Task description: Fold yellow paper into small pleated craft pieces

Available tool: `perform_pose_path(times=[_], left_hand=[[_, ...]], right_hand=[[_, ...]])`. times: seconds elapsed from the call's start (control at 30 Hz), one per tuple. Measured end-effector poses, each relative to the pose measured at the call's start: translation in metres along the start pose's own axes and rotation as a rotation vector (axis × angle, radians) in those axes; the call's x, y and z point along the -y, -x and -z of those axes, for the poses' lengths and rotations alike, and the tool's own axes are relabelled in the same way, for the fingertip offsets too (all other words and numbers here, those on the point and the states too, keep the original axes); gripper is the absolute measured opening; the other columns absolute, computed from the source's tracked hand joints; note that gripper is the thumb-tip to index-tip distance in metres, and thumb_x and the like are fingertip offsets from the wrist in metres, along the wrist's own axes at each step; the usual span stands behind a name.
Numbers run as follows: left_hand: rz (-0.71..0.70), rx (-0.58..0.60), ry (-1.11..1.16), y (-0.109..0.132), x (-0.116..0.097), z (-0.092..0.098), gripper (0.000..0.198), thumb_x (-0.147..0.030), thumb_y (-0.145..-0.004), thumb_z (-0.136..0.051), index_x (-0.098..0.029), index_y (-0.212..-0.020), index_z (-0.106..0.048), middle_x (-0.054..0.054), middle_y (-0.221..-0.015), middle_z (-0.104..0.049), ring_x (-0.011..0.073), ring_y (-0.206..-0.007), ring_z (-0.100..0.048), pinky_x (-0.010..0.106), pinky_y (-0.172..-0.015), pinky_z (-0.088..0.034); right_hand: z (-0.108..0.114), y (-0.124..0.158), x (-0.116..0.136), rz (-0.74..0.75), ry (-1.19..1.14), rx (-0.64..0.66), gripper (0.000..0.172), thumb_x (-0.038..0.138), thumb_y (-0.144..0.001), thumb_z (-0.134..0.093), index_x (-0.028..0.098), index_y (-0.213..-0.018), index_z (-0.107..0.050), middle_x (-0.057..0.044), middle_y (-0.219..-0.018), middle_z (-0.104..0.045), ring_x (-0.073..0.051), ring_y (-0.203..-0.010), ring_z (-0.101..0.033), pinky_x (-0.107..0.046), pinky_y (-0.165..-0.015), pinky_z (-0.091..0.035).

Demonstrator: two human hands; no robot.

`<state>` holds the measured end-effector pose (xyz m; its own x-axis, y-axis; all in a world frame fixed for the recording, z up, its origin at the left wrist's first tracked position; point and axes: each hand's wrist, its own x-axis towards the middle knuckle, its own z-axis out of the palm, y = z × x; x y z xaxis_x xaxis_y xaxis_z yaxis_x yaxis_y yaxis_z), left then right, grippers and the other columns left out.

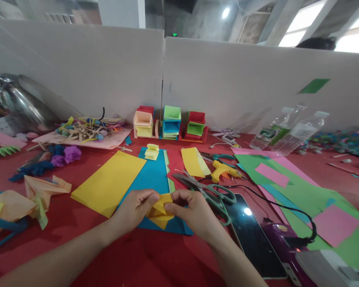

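Observation:
Between my two hands is a small piece of folded yellow paper [160, 213], creased into angled flaps. My left hand [139, 205] pinches its left side between thumb and fingers. On the right side my right hand [191, 205] grips it, the thumb lying across the front. Beneath it lies a sheet of blue paper [151, 173] on the red table. A small pale-yellow folded paper piece [152, 152] rests on the far end of that sheet. Left of it is a stack of yellow paper [109, 181]. Green-handled scissors [208, 191] lie just beyond my right hand.
Folded paper boxes [172, 121] stand against the white partition [227, 79]. A yellow glue gun [225, 171], a phone [251, 235] and a purple power strip [283, 239] with cables lie to the right. Plastic bottles [305, 129] stand farther back; a metal jug [25, 103] is far left.

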<state>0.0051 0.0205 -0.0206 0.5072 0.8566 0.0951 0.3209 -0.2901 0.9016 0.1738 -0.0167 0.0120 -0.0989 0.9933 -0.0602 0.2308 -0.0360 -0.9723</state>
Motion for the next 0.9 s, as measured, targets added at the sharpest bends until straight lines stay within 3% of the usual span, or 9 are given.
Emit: perform_pose_path(times=[0.37, 0.7, 0.9], left_hand=[[0.007, -0.09, 0.066, 0.0024, 0.0011, -0.0021, 0.038, -0.043, -0.085, -0.038, -0.015, -0.062, -0.049, -0.004, -0.058, -0.035, 0.0091, -0.055, -0.032, 0.019, -0.049, -0.028], [0.038, -0.165, 0.16, 0.0035, 0.0003, -0.0004, 0.036, -0.041, -0.085, -0.042, -0.015, -0.083, -0.066, 0.0, -0.071, -0.062, 0.0146, -0.071, -0.055, 0.02, -0.063, -0.042], [-0.007, -0.248, 0.082, 0.0044, -0.0011, -0.0002, 0.035, -0.039, -0.086, -0.041, -0.016, -0.083, -0.068, 0.0, -0.072, -0.064, 0.0139, -0.072, -0.057, 0.019, -0.063, -0.043]], right_hand=[[-0.0029, -0.0021, -0.0076, -0.057, -0.095, -0.003, 0.016, 0.025, -0.062, -0.066, 0.016, -0.055, -0.055, 0.005, -0.053, -0.05, -0.008, -0.051, -0.041, -0.022, -0.051, -0.033], [-0.0078, 0.0011, -0.005, 0.14, 0.079, -0.056, 0.003, 0.021, -0.07, -0.059, 0.018, -0.069, -0.057, 0.003, -0.066, -0.054, -0.011, -0.065, -0.05, -0.023, -0.062, -0.04], [-0.0074, 0.0002, -0.0062, 0.082, 0.052, -0.041, 0.01, 0.022, -0.069, -0.06, 0.017, -0.062, -0.054, 0.003, -0.062, -0.051, -0.011, -0.063, -0.046, -0.023, -0.061, -0.037]])
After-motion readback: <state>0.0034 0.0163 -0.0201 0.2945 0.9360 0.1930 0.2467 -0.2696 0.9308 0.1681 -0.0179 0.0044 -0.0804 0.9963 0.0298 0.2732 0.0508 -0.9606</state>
